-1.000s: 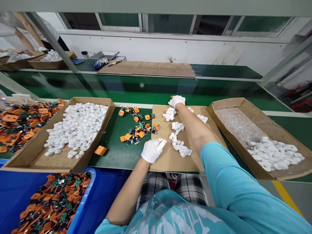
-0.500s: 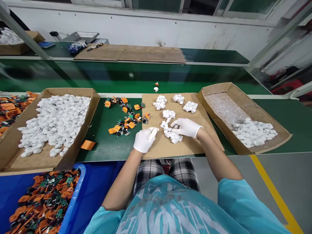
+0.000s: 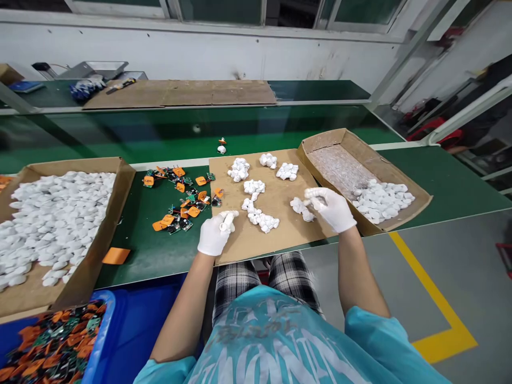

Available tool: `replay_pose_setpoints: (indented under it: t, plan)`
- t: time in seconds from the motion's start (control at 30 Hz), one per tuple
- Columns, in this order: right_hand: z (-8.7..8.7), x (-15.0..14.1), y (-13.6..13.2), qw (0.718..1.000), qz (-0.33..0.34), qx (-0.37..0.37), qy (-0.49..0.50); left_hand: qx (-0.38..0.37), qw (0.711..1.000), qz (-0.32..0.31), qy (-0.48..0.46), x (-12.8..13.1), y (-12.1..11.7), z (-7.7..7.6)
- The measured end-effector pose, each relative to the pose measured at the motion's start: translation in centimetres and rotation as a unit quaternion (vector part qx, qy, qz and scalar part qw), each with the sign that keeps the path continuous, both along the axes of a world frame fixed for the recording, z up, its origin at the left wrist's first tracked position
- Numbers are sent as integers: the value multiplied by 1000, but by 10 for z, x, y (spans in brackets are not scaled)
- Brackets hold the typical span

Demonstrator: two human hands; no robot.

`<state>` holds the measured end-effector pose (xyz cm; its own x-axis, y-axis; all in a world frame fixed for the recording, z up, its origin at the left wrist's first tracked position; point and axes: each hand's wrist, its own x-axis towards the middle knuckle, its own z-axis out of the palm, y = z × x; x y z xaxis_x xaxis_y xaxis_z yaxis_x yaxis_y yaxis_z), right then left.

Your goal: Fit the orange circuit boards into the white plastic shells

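Both my hands wear white gloves. My left hand point(image 3: 216, 233) is closed above the near left part of the cardboard sheet point(image 3: 248, 250), its fingers curled together; what they hold, if anything, I cannot make out. Over the sheet's right side, my right hand point(image 3: 332, 209) has its thumb and fingers curved and apart. Its fingertips are at a small group of white plastic pieces point(image 3: 302, 209). Between the hands lies a larger heap of white pieces point(image 3: 263, 220), with several more small heaps point(image 3: 254, 186) farther back.
Orange-and-green circuit parts point(image 3: 188, 205) lie left of the sheet. Cardboard trays of white pieces stand at left point(image 3: 126, 184) and right point(image 3: 424, 205). A blue bin point(image 3: 108, 320) of circuit parts is below the table at left. One small assembly point(image 3: 222, 146) stands at the back.
My right hand has moved right, away from the near heap, and a small group of white pieces now lies apart from it. My left hand stays closed. The view has turned right.
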<state>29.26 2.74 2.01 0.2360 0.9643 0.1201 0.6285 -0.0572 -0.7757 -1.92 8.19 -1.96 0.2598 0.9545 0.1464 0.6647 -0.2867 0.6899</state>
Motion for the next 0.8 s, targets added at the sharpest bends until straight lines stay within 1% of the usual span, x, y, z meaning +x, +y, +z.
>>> replay_pose_setpoints:
  t: [0.07, 0.17, 0.27, 0.37, 0.47, 0.57, 0.63, 0.7, 0.8]
  plan:
    - [-9, 8, -17, 998, -34, -19, -48, -2, 1000, -3, 12, 0, 0, 0]
    - [-23, 2, -32, 990, -21, -51, -133, -2, 1000, -8, 18, -1, 0, -3]
    - [-30, -9, -34, 978, -26, -34, -206, 0, 1000, -9, 5, -2, 1, -5]
    - [-29, -13, -33, 977, -49, -37, -204, 2, 1000, -2, 6, -1, 0, -3]
    - [-25, -11, -36, 988, -61, -72, -124, -6, 1000, 6, 13, 1, -1, 2]
    - [-22, -10, -43, 995, -52, -86, 17, -9, 1000, 9, 5, 3, 0, 3]
    - [-21, -12, -46, 989, -31, -85, 120, -3, 1000, 15, -6, 3, 1, 2]
    - [-18, -16, -47, 976, -21, -87, 199, 2, 1000, 23, -19, 4, 0, 2]
    - [-13, -24, -46, 965, -6, -72, 253, -8, 999, 6, -48, 14, -8, 10]
